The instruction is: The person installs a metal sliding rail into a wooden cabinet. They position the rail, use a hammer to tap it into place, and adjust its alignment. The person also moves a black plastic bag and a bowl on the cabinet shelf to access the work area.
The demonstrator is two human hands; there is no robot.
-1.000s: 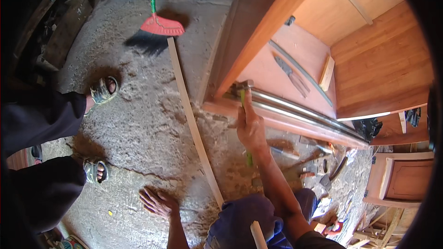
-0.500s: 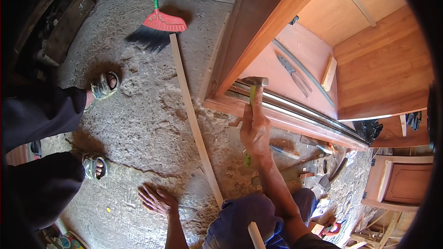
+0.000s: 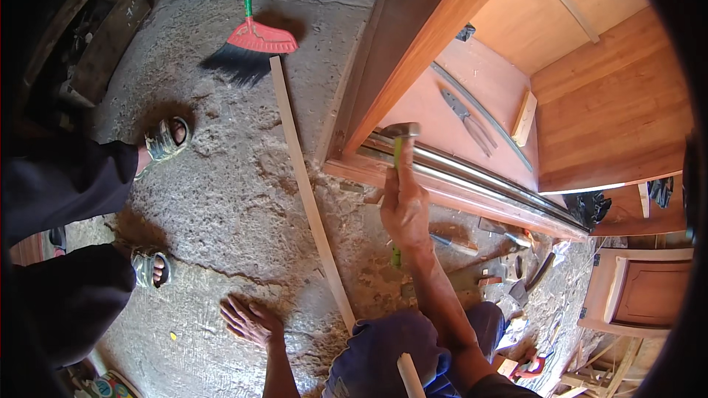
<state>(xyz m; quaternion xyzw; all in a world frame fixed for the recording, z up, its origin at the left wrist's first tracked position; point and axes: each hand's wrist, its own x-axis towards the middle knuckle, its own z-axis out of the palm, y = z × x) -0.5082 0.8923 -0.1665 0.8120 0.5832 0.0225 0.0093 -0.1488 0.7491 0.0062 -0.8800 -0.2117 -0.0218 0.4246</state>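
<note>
My right hand (image 3: 406, 215) is wrapped round the green handle of a hammer (image 3: 403, 130), one finger stretched along it. The hammer's metal head is just above the near end of the metal rails (image 3: 472, 184) on the cabinet's lower edge; I cannot tell whether it touches them. Down on the concrete floor my left hand (image 3: 255, 322) lies flat with its fingers spread, holding nothing. A long thin wooden strip (image 3: 308, 191) runs between my hands, from my knee up to the broom.
A red broom (image 3: 262, 35) stands beyond the strip. Another person's sandalled foot (image 3: 168, 138) is at left. Inside the wooden cabinet (image 3: 605, 110) lie pliers-like snips (image 3: 466, 118) and a wood block (image 3: 524, 118). A chisel-like tool (image 3: 453, 243) and other tools lie right of my forearm.
My right hand and the hammer have shifted slightly left. My left hand stays where it was on the floor.
</note>
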